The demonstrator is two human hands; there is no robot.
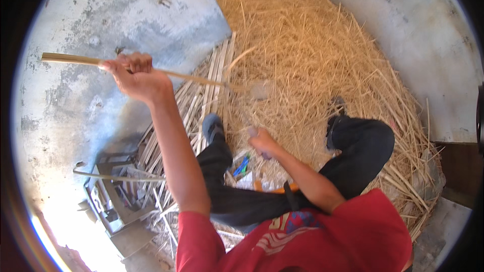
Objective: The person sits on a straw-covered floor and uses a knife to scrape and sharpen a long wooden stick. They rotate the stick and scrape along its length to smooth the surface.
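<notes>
My left hand (141,78), raised at the left in front of the wall, is closed round a long, thin bamboo strip (70,59). One end of the strip sticks out to the left past my thumb; the other slopes right over the shavings, and a thin sliver curls up near its blurred far end. Lower, near the middle, my right hand (264,143) is a fist round a short greyish handle-like thing. Motion blur hides what extends from it. Both forearms come up from the red shirt, and my legs in black trousers are bent and spread below.
A deep heap of straw-coloured shavings (302,45) covers the floor ahead. Split strips (219,65) lie in a pile along the stained left wall (101,25). A grey frame-like box (126,214) stands at the lower left. Small green and blue scraps (243,165) lie between my legs.
</notes>
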